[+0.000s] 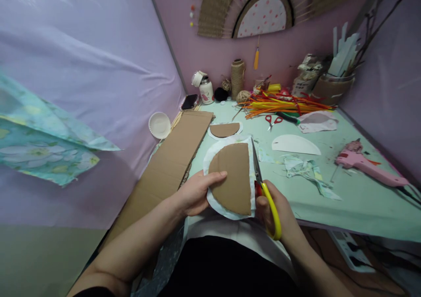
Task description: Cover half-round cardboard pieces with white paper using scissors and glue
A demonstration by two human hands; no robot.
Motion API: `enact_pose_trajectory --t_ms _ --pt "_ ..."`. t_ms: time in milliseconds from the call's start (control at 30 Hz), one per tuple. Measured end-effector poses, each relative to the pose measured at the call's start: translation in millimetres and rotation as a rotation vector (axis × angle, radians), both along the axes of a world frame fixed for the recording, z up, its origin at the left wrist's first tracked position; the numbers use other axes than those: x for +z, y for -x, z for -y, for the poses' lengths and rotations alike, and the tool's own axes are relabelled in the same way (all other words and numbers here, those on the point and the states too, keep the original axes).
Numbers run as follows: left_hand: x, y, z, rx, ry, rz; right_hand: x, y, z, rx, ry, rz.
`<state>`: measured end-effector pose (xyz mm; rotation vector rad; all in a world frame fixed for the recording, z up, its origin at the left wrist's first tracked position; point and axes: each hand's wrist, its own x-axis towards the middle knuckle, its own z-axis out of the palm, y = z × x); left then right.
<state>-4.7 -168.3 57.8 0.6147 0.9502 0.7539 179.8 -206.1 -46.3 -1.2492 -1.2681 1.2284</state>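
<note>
Pinching the cardboard half-disc [232, 178] at its nine-o'clock curve, the left hand [199, 192] holds it over the six-o'clock edge of the bench [362, 213]; the right hand [283, 206] grips yellow-handled scissors [265, 190] at three o'clock. The half-disc looks light and stiff, its fabric margin [226, 212] limp: hold the cardboard.

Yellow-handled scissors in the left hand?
No, the right hand holds the yellow-handled scissors, while the left hand grips the fabric-edged cardboard half-circle.
</note>
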Motion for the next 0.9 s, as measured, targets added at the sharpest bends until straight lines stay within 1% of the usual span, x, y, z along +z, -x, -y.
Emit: enact_pose_trajectory --t_ms 333,467,733,900 --pt "2.6 -0.3 -1.1 -0.035 -0.003 -0.051 -12.6 -3.3 -0.8 0.062 -0.070 -0.029" --pt "1.5 -0.5 -0.5 -0.070 -0.005 -0.067 -8.8 -4.1 -1.6 0.057 -0.080 -0.017" --pt "-0.4 -0.8 -1.5 -0.092 -0.007 -0.065 3.4 -6.0 -3.0 0.015 -0.073 0.024" --pt "-0.5 -0.7 -3.1 -0.083 -0.007 -0.076 3.7 -8.2 -4.8 -0.033 -0.042 0.060"
